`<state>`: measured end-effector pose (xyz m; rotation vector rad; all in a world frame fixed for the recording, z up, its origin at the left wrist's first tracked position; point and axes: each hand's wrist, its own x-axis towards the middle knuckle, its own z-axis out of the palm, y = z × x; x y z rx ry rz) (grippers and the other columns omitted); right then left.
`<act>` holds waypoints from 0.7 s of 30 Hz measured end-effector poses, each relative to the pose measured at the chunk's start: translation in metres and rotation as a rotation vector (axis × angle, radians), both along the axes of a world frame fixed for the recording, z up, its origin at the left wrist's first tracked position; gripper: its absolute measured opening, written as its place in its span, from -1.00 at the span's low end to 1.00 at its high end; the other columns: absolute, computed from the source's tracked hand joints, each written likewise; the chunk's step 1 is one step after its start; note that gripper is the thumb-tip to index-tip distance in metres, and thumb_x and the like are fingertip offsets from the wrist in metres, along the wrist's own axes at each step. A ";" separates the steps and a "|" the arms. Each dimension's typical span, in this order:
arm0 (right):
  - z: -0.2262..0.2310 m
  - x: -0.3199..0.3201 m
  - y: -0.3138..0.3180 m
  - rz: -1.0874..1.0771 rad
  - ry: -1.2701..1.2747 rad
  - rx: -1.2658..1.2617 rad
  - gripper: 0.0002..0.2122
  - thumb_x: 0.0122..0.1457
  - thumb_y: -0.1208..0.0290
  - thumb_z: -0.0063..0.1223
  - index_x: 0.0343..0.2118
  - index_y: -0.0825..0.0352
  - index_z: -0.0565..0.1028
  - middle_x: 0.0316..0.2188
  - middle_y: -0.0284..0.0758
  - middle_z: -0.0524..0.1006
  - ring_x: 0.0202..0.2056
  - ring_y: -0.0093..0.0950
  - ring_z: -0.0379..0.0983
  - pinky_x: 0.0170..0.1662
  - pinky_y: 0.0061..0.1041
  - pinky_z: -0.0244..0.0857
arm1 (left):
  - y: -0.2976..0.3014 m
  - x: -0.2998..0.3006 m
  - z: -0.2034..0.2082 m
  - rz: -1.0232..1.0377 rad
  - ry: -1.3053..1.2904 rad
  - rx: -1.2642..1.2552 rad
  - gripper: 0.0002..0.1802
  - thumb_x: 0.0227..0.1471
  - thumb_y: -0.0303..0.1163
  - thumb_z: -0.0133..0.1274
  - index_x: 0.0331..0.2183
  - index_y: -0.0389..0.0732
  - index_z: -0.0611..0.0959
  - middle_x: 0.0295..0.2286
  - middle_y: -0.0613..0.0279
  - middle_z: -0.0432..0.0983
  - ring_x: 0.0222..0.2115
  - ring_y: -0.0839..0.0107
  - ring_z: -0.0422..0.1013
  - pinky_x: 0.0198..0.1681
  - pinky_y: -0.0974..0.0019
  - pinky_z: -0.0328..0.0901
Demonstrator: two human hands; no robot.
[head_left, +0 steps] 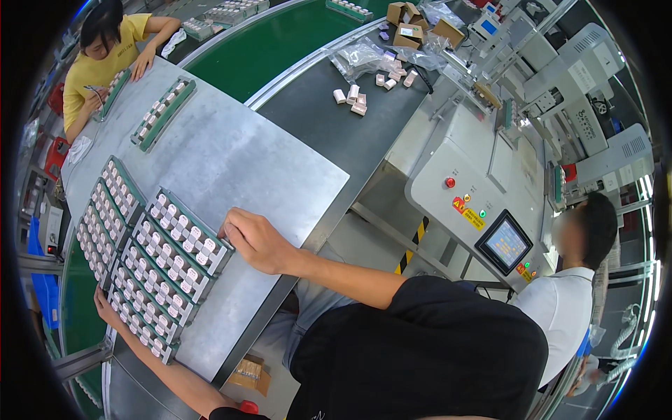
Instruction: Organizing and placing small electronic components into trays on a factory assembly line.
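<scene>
A block of green-and-grey racks, filled with pale pink cylindrical parts, lies in slanting rows on the near left part of a grey metal table. The right hand is at the right end of its farthest row, fingers bent; whether they grip the rack or only touch it I cannot tell. The left hand is at the block's left edge, fingers partly hidden, its hold likewise unclear. Just beside on the left lies a second block of filled racks; farther up is a single rack. A co-worker in a yellow shirt handles another rack at the far edge. Beyond the table run a green conveyor belt and a dark surface with loose pink parts.
</scene>
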<state>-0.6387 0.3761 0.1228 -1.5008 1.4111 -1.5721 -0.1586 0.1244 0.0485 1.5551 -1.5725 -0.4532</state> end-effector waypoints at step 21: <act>-0.003 -0.001 -0.001 -0.009 0.032 -0.014 -0.83 0.26 0.52 -0.25 -0.41 0.46 0.38 -0.44 -0.12 0.41 -0.40 -0.23 0.39 -0.29 -0.35 0.27 | 0.003 -0.010 0.004 0.012 0.071 0.020 -0.59 0.22 -0.27 -0.19 -0.07 -0.32 0.58 -0.11 0.10 0.52 -0.13 0.29 0.44 0.02 0.32 0.25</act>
